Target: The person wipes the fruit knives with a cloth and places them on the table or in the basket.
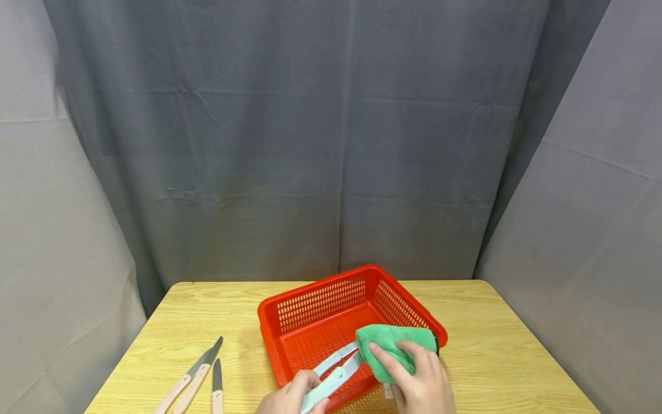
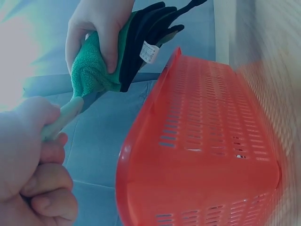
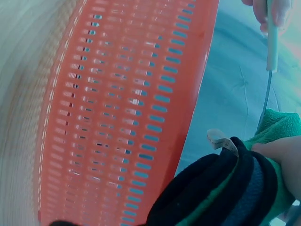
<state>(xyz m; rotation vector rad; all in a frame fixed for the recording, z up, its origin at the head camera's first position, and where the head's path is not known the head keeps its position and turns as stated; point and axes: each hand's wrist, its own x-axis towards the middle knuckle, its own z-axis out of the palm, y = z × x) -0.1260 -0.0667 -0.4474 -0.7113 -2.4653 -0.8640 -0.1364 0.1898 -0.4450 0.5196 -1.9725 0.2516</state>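
Note:
My left hand (image 1: 289, 398) grips a knife by its pale blue handle (image 1: 327, 390), blade pointing away and to the right. A green cloth (image 1: 387, 340), folded thick with black edging, is pinched in my right hand (image 1: 421, 384) and wraps the far part of that blade. In the left wrist view a white label (image 2: 149, 52) hangs from the cloth's dark edge. Both hands are over the near side of a red plastic basket (image 1: 316, 288). A second pale blue knife (image 1: 328, 363) shows inside it, partly hidden by the left hand and the cloth.
Three knives with cream handles lie on the wooden table left of the basket: two crossing (image 1: 192, 385) and one apart (image 1: 217, 386). The basket has slotted walls and stands at an angle. Grey curtains (image 1: 269, 144) hang behind the table and along both sides.

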